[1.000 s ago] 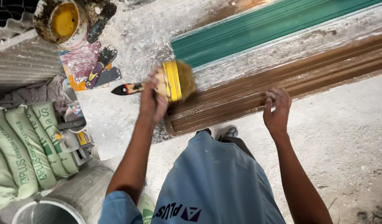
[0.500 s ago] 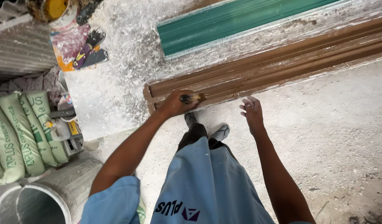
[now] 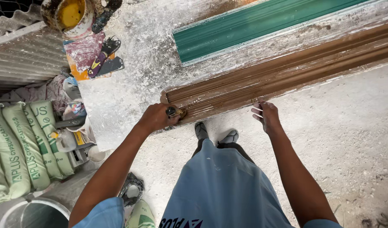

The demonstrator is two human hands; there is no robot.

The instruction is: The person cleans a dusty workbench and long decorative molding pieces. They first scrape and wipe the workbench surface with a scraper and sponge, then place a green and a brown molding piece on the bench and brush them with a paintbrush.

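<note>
Left hand (image 3: 155, 118) clenched round the dark handle of a paintbrush (image 3: 175, 112), bristles pressed against the near left corner of a long, ribbed, brown-coated moulding strip (image 3: 286, 69). Right hand (image 3: 268, 116) holding nothing, fingers spread and flat on the strip's near edge, well apart from the left.

Lying slantwise over a white, plaster-crusted slab (image 3: 130, 93), left end just short of the slab's front edge, right end running off past the frame. Beyond it, parallel and close, a long green ribbed strip (image 3: 253, 25). Bare dusty concrete floor (image 3: 354, 139) wide open on the right.

Crowded on the left: stacked green-and-white sacks (image 3: 21, 147), a corrugated grey sheet (image 3: 21, 55), a round pail with yellow paint (image 3: 69, 14), dark-handled scrapers (image 3: 105, 59) near the slab's far corner.
</note>
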